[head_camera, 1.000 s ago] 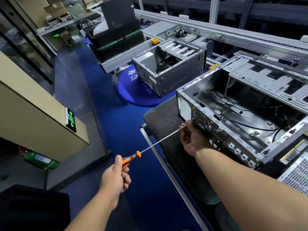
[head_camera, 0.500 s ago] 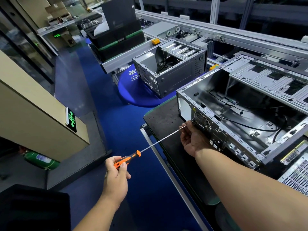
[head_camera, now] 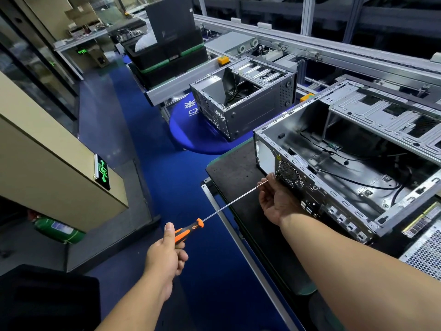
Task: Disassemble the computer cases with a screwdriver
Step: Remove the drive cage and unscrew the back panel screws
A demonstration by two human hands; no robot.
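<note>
An open grey computer case (head_camera: pixel 358 149) lies on its side on a black mat (head_camera: pixel 229 173), its rear panel with a fan grille facing me. My left hand (head_camera: pixel 167 254) grips the orange and black handle of a long screwdriver (head_camera: pixel 229 205). The thin shaft runs up and right to the case's rear panel beside the fan grille. My right hand (head_camera: pixel 276 199) pinches the shaft near its tip, right against the panel. The tip itself is hidden behind my fingers.
A second open case (head_camera: pixel 243 101) stands on a blue round platform (head_camera: pixel 195 134) further back. Black bins (head_camera: pixel 167 58) sit on a conveyor behind it. A perforated metal panel (head_camera: pixel 424 254) lies at the right edge. A beige cabinet (head_camera: pixel 47 163) stands at the left.
My left hand opened its fingers around the handle half a second ago and has closed on it again, turned slightly. The right hand and the shaft have stayed in place.
</note>
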